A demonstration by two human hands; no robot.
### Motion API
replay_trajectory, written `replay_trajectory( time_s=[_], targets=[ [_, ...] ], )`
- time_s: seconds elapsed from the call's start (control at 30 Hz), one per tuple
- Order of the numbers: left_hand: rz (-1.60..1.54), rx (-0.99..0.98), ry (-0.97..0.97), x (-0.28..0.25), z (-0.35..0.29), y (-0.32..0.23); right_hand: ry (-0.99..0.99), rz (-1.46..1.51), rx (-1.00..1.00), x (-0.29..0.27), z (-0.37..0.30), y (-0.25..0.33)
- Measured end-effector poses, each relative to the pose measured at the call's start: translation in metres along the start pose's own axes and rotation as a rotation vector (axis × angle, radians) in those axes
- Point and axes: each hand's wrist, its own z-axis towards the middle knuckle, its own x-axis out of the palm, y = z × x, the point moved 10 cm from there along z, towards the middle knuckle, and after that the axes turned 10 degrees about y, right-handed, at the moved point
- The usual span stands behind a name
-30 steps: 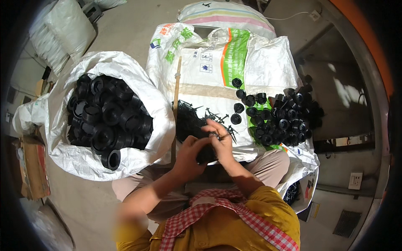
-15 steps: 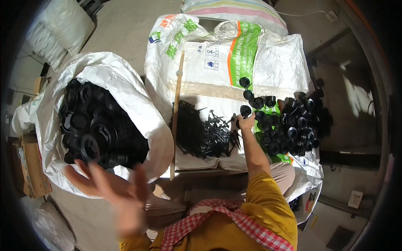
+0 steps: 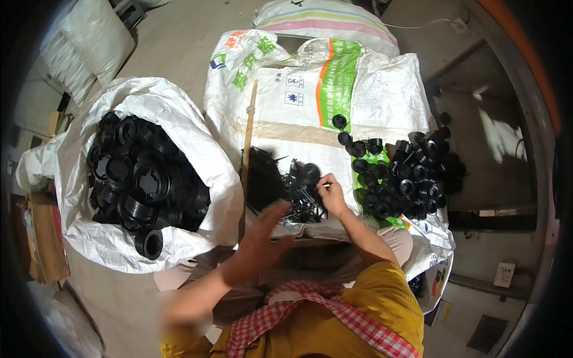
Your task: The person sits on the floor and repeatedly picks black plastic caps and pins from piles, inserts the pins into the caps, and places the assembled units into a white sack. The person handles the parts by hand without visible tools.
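Black pins (image 3: 305, 203) beside curled right hand (image 3: 333, 196); left hand (image 3: 259, 240) outstretched.

On the flattened white sack (image 3: 391, 89) in the upper middle of the frame, we see orange-red characters (image 3: 237, 39) at the top left, bold green characters (image 3: 256, 56) slanting beside them, and a small blue-and-green emblem (image 3: 218, 61) below. To their right we make out two boxed dark-blue pictograms (image 3: 293, 98), one above the other. A green band (image 3: 343, 77) edged in orange carries pale lettering, too small for us to follow. On the striped sack (image 3: 334, 21) at the upper edge we notice a dark mark (image 3: 297, 3). The white bag (image 3: 427, 295) at lower right shows us dark print (image 3: 440, 261).
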Motion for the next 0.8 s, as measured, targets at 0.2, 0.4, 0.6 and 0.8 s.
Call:
replay_trajectory(
  time_s=[0.2, 0.4, 0.6, 0.8],
  targets=[
    [-0.638, -0.391, 0.162, 0.029, 0.007, 0.055, 0.377, -0.421, -0.883, 0.042, -0.125, 0.23],
    [-0.353, -0.243, 0.313, 0.035, 0.002, 0.034, 0.424, -0.368, -0.543, 0.043, -0.125, 0.205],
    [0.54, 0.806, 0.158, 0.007, -0.028, -0.076, 1.176, 0.985, 0.233, 0.099, -0.162, 0.17],
    [-0.694, 0.506, -0.159, -0.072, -0.01, -0.024, 1.026, 1.077, -0.18, 0.074, -0.157, 0.21]
  ],
)
